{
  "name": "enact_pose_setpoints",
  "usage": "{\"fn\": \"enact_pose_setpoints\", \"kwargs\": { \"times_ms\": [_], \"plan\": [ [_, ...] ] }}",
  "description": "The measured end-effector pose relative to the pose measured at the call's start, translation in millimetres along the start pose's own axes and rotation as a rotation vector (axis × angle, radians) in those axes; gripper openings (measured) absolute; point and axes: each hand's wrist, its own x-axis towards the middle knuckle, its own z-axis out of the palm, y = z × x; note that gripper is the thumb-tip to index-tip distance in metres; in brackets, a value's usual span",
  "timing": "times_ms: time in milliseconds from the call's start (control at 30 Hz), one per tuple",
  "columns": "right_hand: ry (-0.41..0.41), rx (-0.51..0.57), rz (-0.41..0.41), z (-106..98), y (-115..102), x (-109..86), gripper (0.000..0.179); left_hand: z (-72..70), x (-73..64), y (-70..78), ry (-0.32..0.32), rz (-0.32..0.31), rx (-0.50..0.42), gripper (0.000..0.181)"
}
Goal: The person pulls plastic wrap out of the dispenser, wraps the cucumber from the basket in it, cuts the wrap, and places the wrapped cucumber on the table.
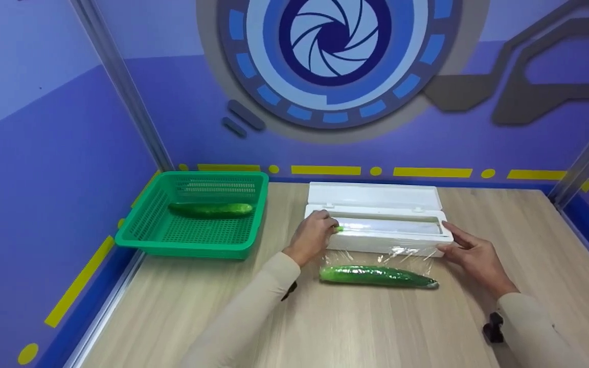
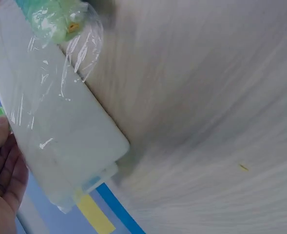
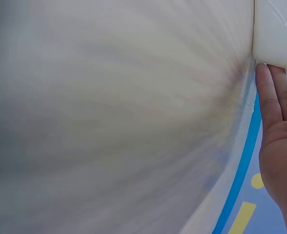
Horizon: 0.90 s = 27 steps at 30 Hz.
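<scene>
A white cling film dispenser [image 1: 386,244] stands with its lid [image 1: 374,195] tipped back and a film roll [image 1: 386,226] inside. My left hand [image 1: 313,236] is at its front left corner, pinching a small green slide cutter [image 1: 340,229] that also shows by the thumb in the left wrist view. With thumb and fingers, my right hand [image 1: 480,259] grips the dispenser's right end; in the right wrist view its fingers [image 3: 269,95] lie against that end. Clear film [image 1: 402,252] runs from the dispenser down over a cucumber [image 1: 376,275] lying in front of it.
A green plastic basket [image 1: 192,250] stands at the left of the wooden table [image 1: 366,327], with another cucumber [image 1: 210,209] lying in it. Behind the dispenser rises a blue and purple printed wall [image 1: 182,112]. Metal posts [image 1: 120,76] edge the booth.
</scene>
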Motion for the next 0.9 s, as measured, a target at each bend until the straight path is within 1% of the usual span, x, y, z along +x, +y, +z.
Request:
{"fn": "enact_pose_setpoints", "kwargs": {
  "times_ms": [67, 200, 267, 300, 367, 467, 600, 667, 733, 900],
  "plan": [
    [0.001, 0.031, -0.004, 1, -1, 0.0, 0.078, 0.2, -1.2, -3.4, 0.003, -0.020, -0.052, 0.009],
    [0.000, 0.096, -0.016, 3, -1, 0.6, 0.077, 1.0, -3.2, -10.5, -0.017, -0.123, -0.216, 0.011],
    [-0.002, 0.114, -0.023, 4, -1, 1.0, 0.077, 1.8, -4.0, -13.7, -0.023, -0.162, -0.283, 0.011],
    [-0.002, 0.109, -0.022, 5, -1, 0.9, 0.077, 1.9, -4.4, -14.9, -0.021, -0.176, -0.316, 0.011],
    [-0.003, 0.099, -0.017, 5, -1, 0.7, 0.077, 2.3, -5.2, -16.9, -0.013, -0.179, -0.350, 0.010],
    [-0.011, 0.083, -0.007, 6, -1, 1.5, 0.077, 1.8, -7.7, -18.8, 0.012, -0.172, -0.343, 0.010],
    [-0.008, 0.063, -0.013, 6, -1, 2.3, 0.077, 0.1, -13.8, -22.4, 0.054, -0.152, -0.280, 0.010],
    [-0.001, 0.064, -0.008, 5, -1, 1.9, 0.078, -1.7, -17.3, -25.2, 0.077, -0.149, -0.264, 0.009],
    [0.000, 0.065, -0.001, 5, -1, 1.5, 0.078, -4.2, -20.7, -28.1, 0.093, -0.160, -0.268, 0.008],
    [-0.001, 0.056, 0.007, 4, 0, 0.0, 0.080, -8.8, -28.4, -35.7, 0.127, -0.218, -0.309, 0.006]
  ]
}}
